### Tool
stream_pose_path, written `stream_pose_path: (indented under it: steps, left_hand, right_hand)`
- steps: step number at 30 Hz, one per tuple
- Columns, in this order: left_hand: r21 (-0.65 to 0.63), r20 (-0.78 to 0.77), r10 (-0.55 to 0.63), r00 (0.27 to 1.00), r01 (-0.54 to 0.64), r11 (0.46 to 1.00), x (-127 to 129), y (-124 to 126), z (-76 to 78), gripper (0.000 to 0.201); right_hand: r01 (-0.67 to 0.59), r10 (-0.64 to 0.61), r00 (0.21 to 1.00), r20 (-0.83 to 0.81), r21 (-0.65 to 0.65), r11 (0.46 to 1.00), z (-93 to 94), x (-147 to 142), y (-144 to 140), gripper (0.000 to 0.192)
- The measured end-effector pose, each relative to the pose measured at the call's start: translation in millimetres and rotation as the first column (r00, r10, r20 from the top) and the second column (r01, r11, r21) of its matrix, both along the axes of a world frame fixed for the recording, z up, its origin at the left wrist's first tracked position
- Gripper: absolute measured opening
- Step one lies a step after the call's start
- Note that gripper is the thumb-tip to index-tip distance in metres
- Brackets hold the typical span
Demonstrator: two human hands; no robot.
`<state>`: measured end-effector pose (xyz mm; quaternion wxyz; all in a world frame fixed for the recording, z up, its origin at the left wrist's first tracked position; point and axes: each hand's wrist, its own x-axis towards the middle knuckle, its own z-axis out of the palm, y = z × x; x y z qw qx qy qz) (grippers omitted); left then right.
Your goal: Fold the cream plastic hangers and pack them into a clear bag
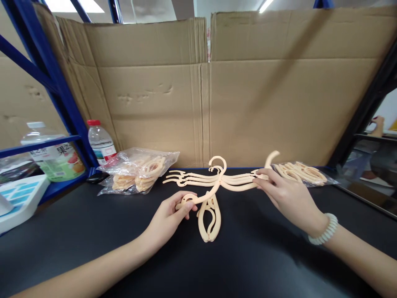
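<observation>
A cream plastic folding hanger [214, 190] is spread between my two hands above the black table. My left hand [173, 213] is closed around the end of one arm, thumb on top. The fingers of my right hand [285, 196] pinch the opposite arm, and a curved cream piece [272, 158] sticks up beside them. Just behind lie several opened hangers [198, 178] in a row, partly hidden by the held one. A folded hanger [209, 223] rests on the table between my hands, its top end overlapped by the held hanger.
Clear bags of folded hangers lie at the left [139, 169] and right [304, 173]. A red-capped bottle [102, 142], a larger bottle [57, 155] and a white-and-blue object [23, 198] stand left. Cardboard [149, 107] walls the back; blue frame posts [58, 82] rise at left.
</observation>
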<state>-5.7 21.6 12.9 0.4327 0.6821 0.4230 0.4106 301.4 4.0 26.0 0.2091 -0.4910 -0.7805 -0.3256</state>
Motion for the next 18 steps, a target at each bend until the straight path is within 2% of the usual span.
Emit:
stream_pose_path:
  steps: [2,5,10,14,18]
  left_hand:
    - [0.005,-0.004,-0.001,1.0,0.001,1.0,-0.2,-0.7,0.1,0.033]
    - [0.018,-0.007,0.006,1.0,-0.006,1.0,-0.7,-1.2,0.2,0.033]
    - [0.017,0.006,0.006,1.0,-0.006,1.0,0.0,-1.6,2.0,0.032]
    - [0.033,0.009,0.017,1.0,-0.018,0.999,0.7,-2.6,2.8,0.032]
    - [0.042,0.006,0.038,0.999,-0.038,0.998,0.4,-3.9,2.6,0.033]
  right_hand:
    - [-0.014,0.014,1.0,-0.009,-0.018,1.0,0.0,-1.6,0.5,0.029]
    - [-0.117,0.106,0.985,-0.135,-0.071,0.991,-3.6,-4.6,1.7,0.027]
    - [-0.332,0.265,0.866,-0.424,-0.091,0.939,-11.4,-6.6,6.0,0.018]
    - [-0.395,0.219,0.767,-0.603,-0.176,0.901,-14.0,-5.4,9.5,0.013]
    - [-0.515,0.145,0.617,-0.773,-0.258,0.818,-14.5,-6.4,10.5,0.023]
